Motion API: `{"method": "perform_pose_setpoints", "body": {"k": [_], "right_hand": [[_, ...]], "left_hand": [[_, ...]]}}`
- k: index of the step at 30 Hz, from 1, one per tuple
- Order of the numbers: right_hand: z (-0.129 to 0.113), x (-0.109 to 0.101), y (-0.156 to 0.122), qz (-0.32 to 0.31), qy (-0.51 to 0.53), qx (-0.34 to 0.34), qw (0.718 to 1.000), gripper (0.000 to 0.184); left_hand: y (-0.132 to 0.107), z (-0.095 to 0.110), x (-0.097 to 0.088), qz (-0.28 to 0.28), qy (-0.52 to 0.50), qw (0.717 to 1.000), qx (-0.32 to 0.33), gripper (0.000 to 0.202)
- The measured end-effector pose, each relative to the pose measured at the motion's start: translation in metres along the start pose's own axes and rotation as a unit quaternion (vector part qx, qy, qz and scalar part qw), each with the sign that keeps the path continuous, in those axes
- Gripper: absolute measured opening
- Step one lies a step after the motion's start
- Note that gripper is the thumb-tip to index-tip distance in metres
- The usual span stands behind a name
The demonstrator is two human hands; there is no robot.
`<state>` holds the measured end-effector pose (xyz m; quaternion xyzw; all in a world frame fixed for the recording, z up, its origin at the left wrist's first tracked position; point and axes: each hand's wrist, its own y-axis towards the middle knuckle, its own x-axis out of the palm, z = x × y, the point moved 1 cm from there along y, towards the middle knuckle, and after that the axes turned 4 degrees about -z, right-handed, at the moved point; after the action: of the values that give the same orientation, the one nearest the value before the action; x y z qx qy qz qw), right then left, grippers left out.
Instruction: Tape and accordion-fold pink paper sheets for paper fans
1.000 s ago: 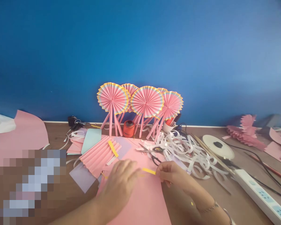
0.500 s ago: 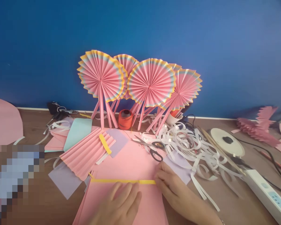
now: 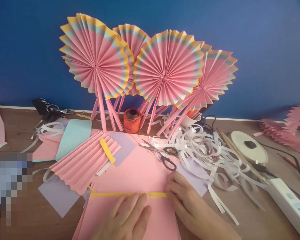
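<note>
A pink paper sheet (image 3: pixel 140 173) lies flat on the wooden table in front of me. Across it runs a thin yellow strip (image 3: pixel 115 194). My left hand (image 3: pixel 127 218) rests flat on the sheet just below the strip, fingers stretched out toward it. My right hand (image 3: pixel 183 198) lies at the strip's right end, fingertips pressing down on it and on the sheet's right edge.
Scissors (image 3: pixel 165 156) lie behind the sheet. A pleated pink paper (image 3: pixel 82 165) with a yellow band sits at left. Pink paper fans (image 3: pixel 165 70) lean on the blue wall beside an orange thread spool (image 3: pixel 132 120). White paper curls (image 3: pixel 207 150), a tape roll (image 3: pixel 248 150) and a power strip (image 3: pixel 290 206) are at right.
The yellow strip went from being held between both hands above the sheet to lying flat across it. Both hands came down onto the paper. The view moved closer to the fans.
</note>
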<state>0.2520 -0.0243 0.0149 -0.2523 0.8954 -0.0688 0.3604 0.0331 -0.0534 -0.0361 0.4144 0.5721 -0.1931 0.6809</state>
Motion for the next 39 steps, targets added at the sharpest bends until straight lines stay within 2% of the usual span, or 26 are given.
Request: {"method": "perform_pose_setpoints", "body": {"k": [9, 17, 23, 27, 39], "right_hand": [[0.004, 0.005, -0.002, -0.002, -0.031, 0.013, 0.999, 0.026], [0.003, 0.003, 0.0, -0.004, -0.041, 0.012, 0.999, 0.026], [0.002, 0.004, 0.0, 0.0, -0.052, -0.002, 0.999, 0.026], [0.001, 0.005, -0.001, 0.002, -0.055, -0.001, 0.999, 0.026], [0.007, 0.006, -0.003, 0.042, -0.121, 0.015, 0.992, 0.027]], "left_hand": [[0.005, -0.002, -0.01, -0.016, 0.009, 1.0, 0.025, 0.03], [0.005, -0.003, -0.007, -0.03, 0.009, 0.999, 0.025, 0.031], [0.008, -0.008, -0.015, -0.062, 0.013, 0.995, 0.071, 0.035], [0.007, -0.008, -0.015, -0.072, 0.012, 0.994, 0.075, 0.035], [0.009, -0.006, -0.016, -0.051, 0.037, 0.994, 0.085, 0.036]]}}
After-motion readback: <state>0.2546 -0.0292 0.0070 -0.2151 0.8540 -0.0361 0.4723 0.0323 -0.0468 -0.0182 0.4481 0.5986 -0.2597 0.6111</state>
